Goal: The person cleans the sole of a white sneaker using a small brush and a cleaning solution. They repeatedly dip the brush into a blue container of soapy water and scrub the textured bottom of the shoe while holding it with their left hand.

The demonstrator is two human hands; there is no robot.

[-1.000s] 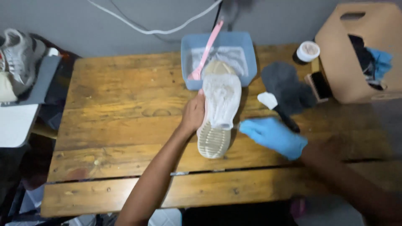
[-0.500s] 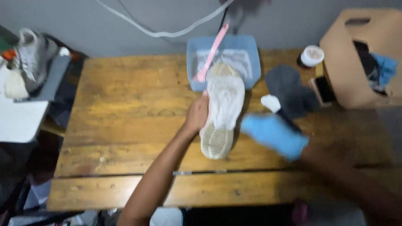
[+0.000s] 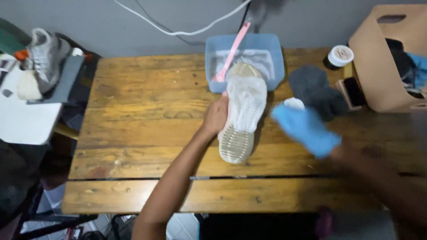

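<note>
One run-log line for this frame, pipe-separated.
left hand: holds shoe sole-up | right hand: holds blue cloth beside shoe | basin: pink brush inside

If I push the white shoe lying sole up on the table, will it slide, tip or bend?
The shoe probably rocks or tips: it rests sole up, steadied by the left hand. It looks wet, so perhaps slippery. The thick sole seems fairly stiff.

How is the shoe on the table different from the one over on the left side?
The white shoe lies sole up on the wooden table, steadied by the left hand; the grey sneaker sits untouched on a grey board off the table. The white shoe shows its pale tread; the grey sneaker shows its upper and laces. Both are athletic shoes.
</note>
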